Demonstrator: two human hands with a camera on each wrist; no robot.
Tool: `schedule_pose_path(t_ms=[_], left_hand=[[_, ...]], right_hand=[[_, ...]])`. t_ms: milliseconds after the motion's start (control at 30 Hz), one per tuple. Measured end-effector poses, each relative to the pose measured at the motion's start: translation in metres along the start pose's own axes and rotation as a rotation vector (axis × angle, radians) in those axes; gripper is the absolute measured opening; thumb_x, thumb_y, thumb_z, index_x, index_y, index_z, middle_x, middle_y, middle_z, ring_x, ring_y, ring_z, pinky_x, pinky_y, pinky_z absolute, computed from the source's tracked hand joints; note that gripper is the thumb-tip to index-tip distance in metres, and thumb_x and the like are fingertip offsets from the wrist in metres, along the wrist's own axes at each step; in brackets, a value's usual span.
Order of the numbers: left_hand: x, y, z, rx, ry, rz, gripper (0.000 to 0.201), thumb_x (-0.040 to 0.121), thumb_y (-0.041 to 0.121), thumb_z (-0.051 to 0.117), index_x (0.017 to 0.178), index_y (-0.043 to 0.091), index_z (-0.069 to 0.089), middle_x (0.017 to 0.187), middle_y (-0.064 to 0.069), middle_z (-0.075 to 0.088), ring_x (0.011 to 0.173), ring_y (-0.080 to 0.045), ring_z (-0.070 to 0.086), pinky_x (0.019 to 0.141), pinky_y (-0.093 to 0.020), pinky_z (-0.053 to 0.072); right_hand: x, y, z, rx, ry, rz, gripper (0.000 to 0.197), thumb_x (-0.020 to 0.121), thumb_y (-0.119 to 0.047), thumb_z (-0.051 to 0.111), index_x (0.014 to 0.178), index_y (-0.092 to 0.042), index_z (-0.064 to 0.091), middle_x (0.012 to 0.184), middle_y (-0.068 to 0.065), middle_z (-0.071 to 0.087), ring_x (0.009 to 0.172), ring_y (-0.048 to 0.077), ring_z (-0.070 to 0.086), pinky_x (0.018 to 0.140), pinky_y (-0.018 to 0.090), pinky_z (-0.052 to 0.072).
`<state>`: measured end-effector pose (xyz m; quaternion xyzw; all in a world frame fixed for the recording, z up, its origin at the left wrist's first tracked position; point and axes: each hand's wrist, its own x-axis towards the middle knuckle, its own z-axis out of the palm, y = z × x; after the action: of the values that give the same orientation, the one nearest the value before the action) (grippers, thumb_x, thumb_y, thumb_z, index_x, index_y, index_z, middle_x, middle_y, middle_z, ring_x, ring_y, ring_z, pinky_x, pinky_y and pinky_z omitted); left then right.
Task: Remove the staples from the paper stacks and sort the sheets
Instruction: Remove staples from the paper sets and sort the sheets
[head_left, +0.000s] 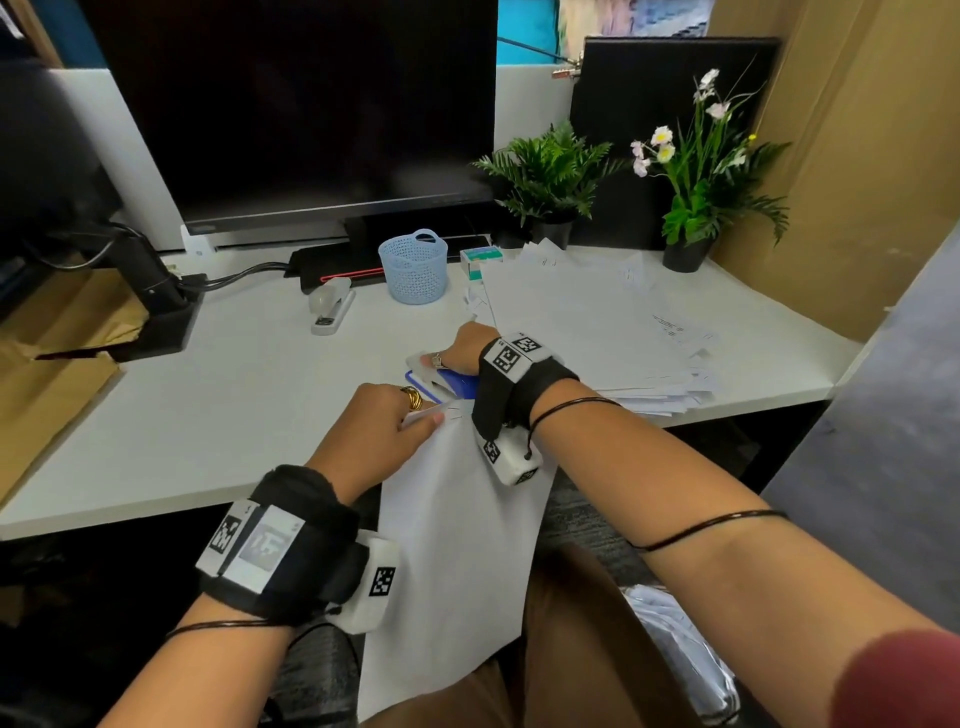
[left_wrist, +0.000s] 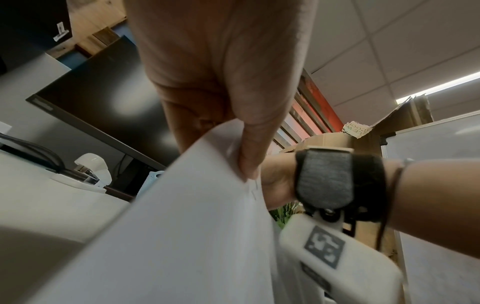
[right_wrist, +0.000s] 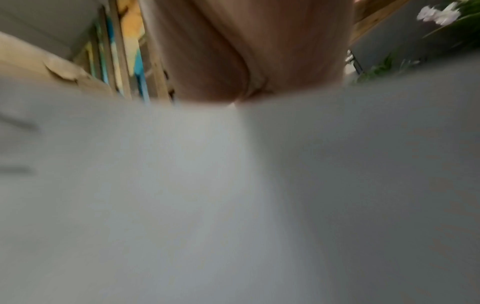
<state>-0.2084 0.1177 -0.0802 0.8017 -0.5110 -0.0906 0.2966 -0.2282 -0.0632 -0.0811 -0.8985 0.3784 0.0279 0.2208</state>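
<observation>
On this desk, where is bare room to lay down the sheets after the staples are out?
The widest bare patch is the front left of the desk, bordered by the stapler, the left hand and the near edge. The right side is crowded: loose sheets cover it up to the plants.

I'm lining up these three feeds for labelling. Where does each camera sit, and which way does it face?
Head: on the head, looking forward and down at the desk; both forearms, left hand, right hand show.
Left wrist: under the left wrist, looking along the left hand pinching the paper stack; the right wrist also shows.
Right wrist: under the right wrist, looking along the palm over blurred white surface.
Shared: head and left wrist views both show the paper stack, monitor and white stapler.
</observation>
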Motion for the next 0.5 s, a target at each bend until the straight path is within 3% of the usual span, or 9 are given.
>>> schedule_pose_path(t_ms=[67, 167, 233, 300, 367, 400, 500], left_hand=[[0.001, -0.003, 0.0, -0.011, 0.004, 0.017, 0.037, 0.091, 0.027, 0.059, 0.058, 0.013, 0.05, 0.054, 0.004, 0.042, 0.051, -0.009, 0.04, 0.048, -0.011, 0.03], [0.0, -0.006, 0.0, -0.052, 0.026, 0.067, 0.031, 0.09, 0.026, 0.06, 0.062, 0.015, 0.051, 0.056, 0.009, 0.043, 0.052, -0.006, 0.042, 0.05, -0.011, 0.03], [0.002, -0.007, 0.001, -0.091, 0.054, 0.123, 0.028, 0.089, 0.026, 0.061, 0.067, 0.01, 0.058, 0.058, 0.009, 0.046, 0.054, -0.006, 0.045, 0.054, -0.015, 0.031], [0.006, -0.007, 0.003, -0.156, 0.083, 0.173, 0.033, 0.088, 0.032, 0.063, 0.074, 0.002, 0.065, 0.062, 0.001, 0.053, 0.059, -0.011, 0.051, 0.058, -0.023, 0.037], [0.011, -0.003, 0.008, -0.189, 0.098, 0.22, 0.044, 0.086, 0.045, 0.061, 0.083, 0.002, 0.07, 0.07, -0.002, 0.059, 0.067, -0.016, 0.057, 0.063, -0.027, 0.044], [0.012, 0.003, 0.01, -0.202, 0.102, 0.254, 0.04, 0.085, 0.044, 0.062, 0.088, 0.005, 0.073, 0.073, 0.001, 0.062, 0.071, -0.013, 0.059, 0.067, -0.024, 0.046], [0.01, 0.026, 0.018, -0.298, 0.198, 0.363, 0.012, 0.081, 0.019, 0.073, 0.092, 0.019, 0.075, 0.083, 0.015, 0.068, 0.083, -0.003, 0.064, 0.08, -0.016, 0.048]], right_hand=[[-0.008, 0.0, -0.006, 0.059, 0.004, -0.029, 0.06, 0.09, -0.053, 0.051, 0.121, -0.003, 0.053, 0.125, 0.013, 0.058, 0.112, 0.027, 0.055, 0.093, 0.033, 0.042], [-0.044, 0.012, -0.019, 0.435, 0.078, -0.22, 0.037, 0.093, -0.036, 0.055, 0.109, -0.005, 0.065, 0.115, 0.009, 0.066, 0.104, 0.017, 0.06, 0.097, 0.029, 0.046], [-0.079, 0.031, -0.025, 0.656, 0.048, -0.325, 0.022, 0.089, -0.025, 0.063, 0.1, -0.007, 0.066, 0.104, 0.008, 0.069, 0.086, 0.006, 0.062, 0.081, 0.014, 0.05], [-0.107, 0.055, -0.023, 0.613, 0.022, -0.384, 0.023, 0.08, -0.016, 0.073, 0.1, -0.007, 0.067, 0.097, 0.005, 0.068, 0.08, 0.003, 0.06, 0.071, 0.005, 0.046], [-0.123, 0.076, -0.015, 0.49, 0.107, -0.405, 0.026, 0.076, -0.007, 0.076, 0.1, -0.009, 0.068, 0.093, -0.001, 0.068, 0.082, 0.003, 0.06, 0.075, 0.006, 0.045], [-0.128, 0.084, -0.01, 0.483, 0.179, -0.408, 0.023, 0.076, -0.003, 0.074, 0.097, -0.012, 0.07, 0.09, -0.005, 0.068, 0.082, 0.003, 0.061, 0.077, 0.008, 0.046], [-0.143, 0.104, -0.001, 0.612, 0.409, -0.393, 0.027, 0.077, 0.003, 0.071, 0.086, -0.023, 0.072, 0.082, -0.018, 0.068, 0.081, -0.001, 0.063, 0.078, 0.015, 0.049]])
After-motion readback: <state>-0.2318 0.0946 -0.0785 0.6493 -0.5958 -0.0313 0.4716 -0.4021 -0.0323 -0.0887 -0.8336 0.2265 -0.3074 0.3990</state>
